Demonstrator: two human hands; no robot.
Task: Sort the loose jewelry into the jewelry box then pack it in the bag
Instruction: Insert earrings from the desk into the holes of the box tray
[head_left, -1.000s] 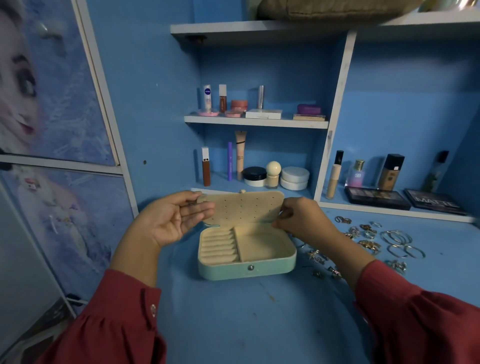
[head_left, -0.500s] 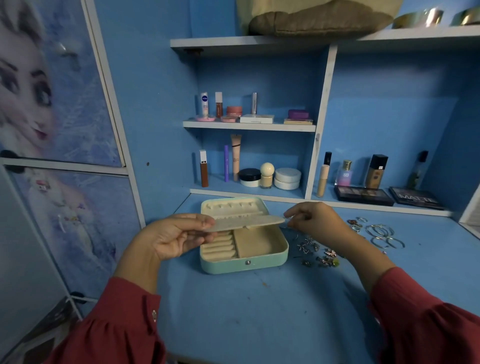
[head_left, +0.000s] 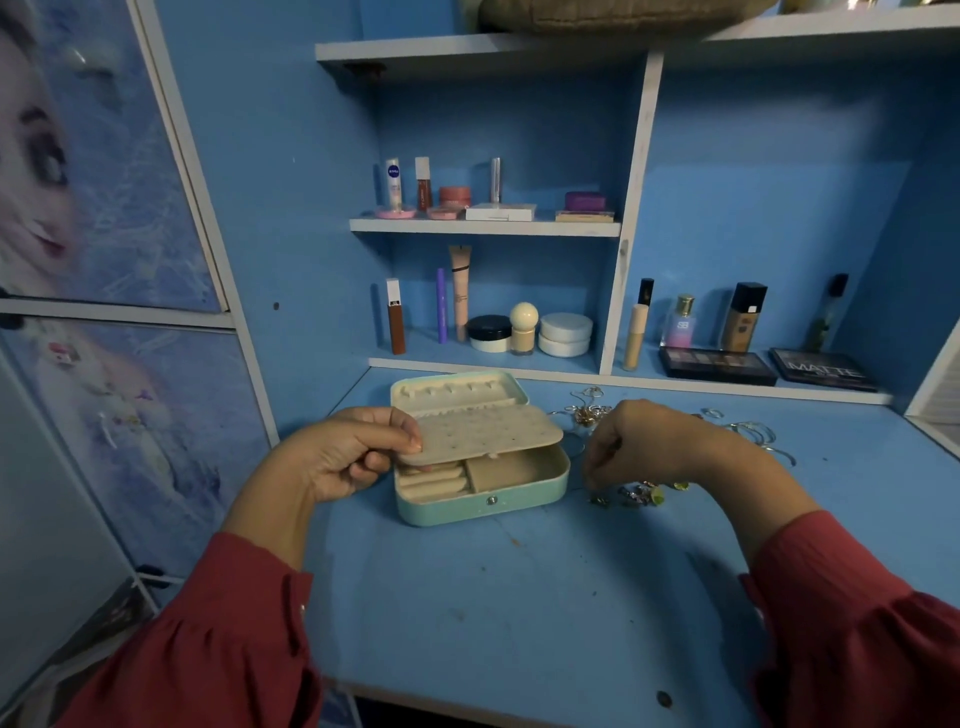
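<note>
- Toward the back of the bench (head_left: 519, 597), left of its middle, your box (head_left: 480, 499) lies open, lid (head_left: 457, 395) laid flat behind it and long side running left to right.
- Your left hand (head_left: 337, 457) pinches the left end of the perforated flap (head_left: 483, 434) between thumb and fingers, holding it roughly level over the tray, so the ring rolls (head_left: 431, 480) and the square compartment (head_left: 511, 470) show only along the front.
- Your right hand (head_left: 639, 447) hangs just right of the box, knuckles up, fingers curled down toward the bench; you can't tell from here whether they already pinch a piece.
- Directly under and just right of those fingers lies the cluster of small pieces (head_left: 636, 491), near the box's right front corner.
- More loose jewelry lies further back: a tangle (head_left: 587, 410) beside the box's right rear corner, and bangles (head_left: 758, 434) well apart toward the right edge.
- What the next move likely turns on: the small pieces are on the right hand's side, the box to its left, so the carry is a short sweep leftward.
- With the flap lying over the tray, the way in is from the front, or onto the flap's holes.
- No bag is clearly identifiable; packing looks far off.
</note>
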